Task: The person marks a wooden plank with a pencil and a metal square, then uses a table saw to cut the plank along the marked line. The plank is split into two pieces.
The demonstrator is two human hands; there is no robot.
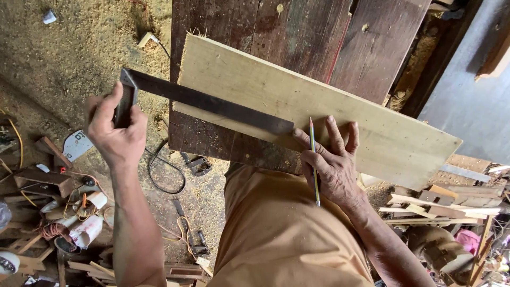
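Along the near edge of the dark workbench (pixel 297 32) lies my pale plank (pixel 319 101); my left hand (pixel 118 133) clenches the try square (pixel 207 101) by its stock, off the bench's corner, blade flat across the plank for a guide, while my right hand (pixel 332 162) presses it steady, pencil (pixel 314 159) tucked between fingers

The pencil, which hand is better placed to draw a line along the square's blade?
Likely the right hand: it holds the pencil beside the blade tip on the pale board. The left hand grips the square's stock.
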